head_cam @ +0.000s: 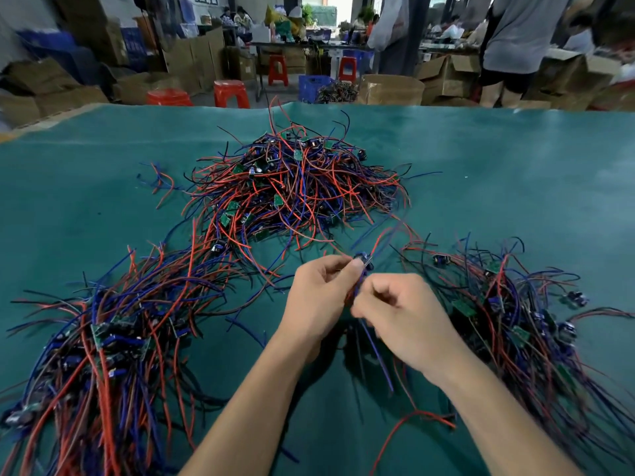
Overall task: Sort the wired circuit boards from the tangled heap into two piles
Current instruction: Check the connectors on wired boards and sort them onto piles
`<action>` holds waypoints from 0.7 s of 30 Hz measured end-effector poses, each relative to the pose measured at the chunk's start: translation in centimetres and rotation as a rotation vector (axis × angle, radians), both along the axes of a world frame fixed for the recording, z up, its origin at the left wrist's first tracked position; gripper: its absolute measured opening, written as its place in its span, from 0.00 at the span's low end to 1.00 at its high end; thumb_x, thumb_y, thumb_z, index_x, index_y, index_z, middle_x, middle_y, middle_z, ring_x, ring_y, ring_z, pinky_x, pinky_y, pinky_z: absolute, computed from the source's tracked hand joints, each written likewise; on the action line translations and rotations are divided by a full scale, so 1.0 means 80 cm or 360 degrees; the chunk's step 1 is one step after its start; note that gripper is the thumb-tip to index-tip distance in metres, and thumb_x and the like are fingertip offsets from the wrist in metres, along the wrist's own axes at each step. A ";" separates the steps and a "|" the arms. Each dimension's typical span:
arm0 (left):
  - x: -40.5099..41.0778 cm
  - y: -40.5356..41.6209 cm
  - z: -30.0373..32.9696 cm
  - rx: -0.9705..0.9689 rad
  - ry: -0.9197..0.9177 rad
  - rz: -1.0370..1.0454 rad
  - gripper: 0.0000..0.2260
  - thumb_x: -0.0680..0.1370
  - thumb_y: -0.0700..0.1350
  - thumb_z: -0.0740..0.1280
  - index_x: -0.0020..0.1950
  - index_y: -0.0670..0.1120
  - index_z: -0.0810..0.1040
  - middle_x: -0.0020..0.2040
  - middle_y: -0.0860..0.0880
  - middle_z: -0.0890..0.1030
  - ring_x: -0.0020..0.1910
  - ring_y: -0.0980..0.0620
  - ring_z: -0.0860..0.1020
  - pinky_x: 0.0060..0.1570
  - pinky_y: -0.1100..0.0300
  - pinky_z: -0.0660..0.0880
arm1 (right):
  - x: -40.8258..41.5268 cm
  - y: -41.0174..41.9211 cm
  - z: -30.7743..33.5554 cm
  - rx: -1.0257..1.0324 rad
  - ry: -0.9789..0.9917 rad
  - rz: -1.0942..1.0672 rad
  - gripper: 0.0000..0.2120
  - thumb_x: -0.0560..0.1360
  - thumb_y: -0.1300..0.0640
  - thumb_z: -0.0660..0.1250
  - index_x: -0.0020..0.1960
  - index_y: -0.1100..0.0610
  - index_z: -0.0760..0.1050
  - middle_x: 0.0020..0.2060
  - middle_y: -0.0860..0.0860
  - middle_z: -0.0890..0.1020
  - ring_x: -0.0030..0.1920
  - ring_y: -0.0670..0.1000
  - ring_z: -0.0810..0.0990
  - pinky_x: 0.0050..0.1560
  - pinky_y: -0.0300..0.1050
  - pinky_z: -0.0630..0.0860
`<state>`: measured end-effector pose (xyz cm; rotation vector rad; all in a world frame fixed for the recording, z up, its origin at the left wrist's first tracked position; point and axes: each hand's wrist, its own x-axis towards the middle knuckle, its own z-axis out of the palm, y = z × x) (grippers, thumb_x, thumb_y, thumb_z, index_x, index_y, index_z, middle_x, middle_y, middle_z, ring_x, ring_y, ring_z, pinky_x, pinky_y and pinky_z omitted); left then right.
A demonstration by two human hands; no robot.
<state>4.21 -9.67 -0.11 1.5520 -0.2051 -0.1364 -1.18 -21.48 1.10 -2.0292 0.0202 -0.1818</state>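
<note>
A tangled heap of small green circuit boards with red, blue and black wires lies in the middle of the green table. One sorted pile spreads at the near left, another pile at the near right. My left hand pinches a small wired board between thumb and fingers, just in front of the heap. Close beside it, my right hand has its fingers curled round that board's wires, which hang down toward me in blue and red.
Beyond the table's far edge stand red stools, a blue crate and cardboard boxes. People work at benches in the background, and one person stands at the far right. A loose red wire lies near my right forearm.
</note>
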 end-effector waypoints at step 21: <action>-0.008 -0.002 0.003 -0.0197 0.0051 -0.0185 0.19 0.79 0.41 0.69 0.68 0.55 0.74 0.42 0.45 0.83 0.36 0.48 0.76 0.31 0.63 0.69 | 0.014 -0.024 -0.008 0.1001 -0.0070 -0.0408 0.06 0.76 0.65 0.73 0.44 0.56 0.85 0.37 0.51 0.84 0.35 0.48 0.80 0.31 0.39 0.74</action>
